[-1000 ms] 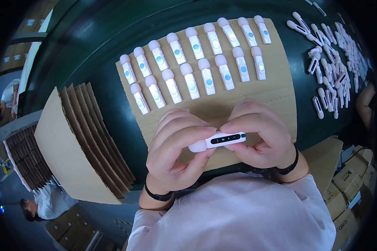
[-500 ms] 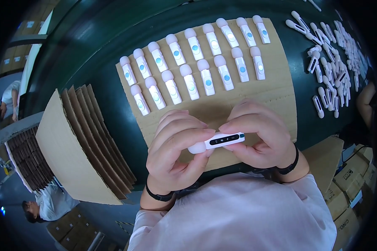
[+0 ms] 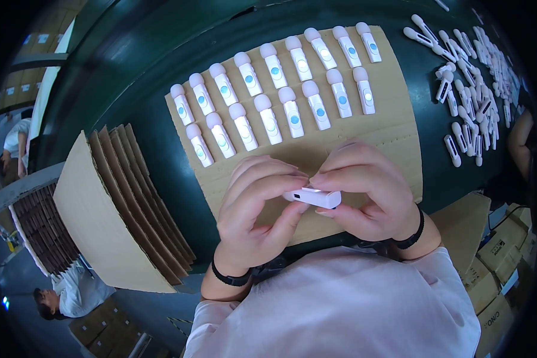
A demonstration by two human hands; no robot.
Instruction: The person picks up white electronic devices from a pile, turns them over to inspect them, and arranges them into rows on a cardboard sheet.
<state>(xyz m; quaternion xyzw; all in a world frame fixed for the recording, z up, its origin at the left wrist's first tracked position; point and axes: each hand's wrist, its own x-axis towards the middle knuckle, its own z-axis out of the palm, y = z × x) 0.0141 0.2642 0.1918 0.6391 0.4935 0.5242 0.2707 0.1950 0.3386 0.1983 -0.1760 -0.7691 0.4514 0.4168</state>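
Between my hands, just above the near part of a cardboard sheet (image 3: 376, 143), is a small white wand-shaped device (image 3: 319, 197). A plain white side with a small dark port faces up; its black panel is out of sight. My left hand (image 3: 250, 206) pinches one end between thumb and fingers, hiding the rounded head. My right hand (image 3: 367, 188) grips the other end with thumb and fingertips. Whatever the right fingertips touch on the top edge is too small to make out. Beyond my hands, similar devices (image 3: 290, 113) with pale-pink heads lie in two rows, round blue or white spots facing up.
A loose pile of similar devices (image 3: 468, 95) covers the dark green table (image 3: 143, 137) on the right. Cardboard sheets (image 3: 107, 221) stand stacked at the left. Cardboard boxes (image 3: 495, 256) are at the lower right, near another person's arm (image 3: 521, 143). Further people appear at far left.
The device has been turned about its length: its black panel with icons has rolled out of view, and a white side with a port now shows. Both hands keep their hold.
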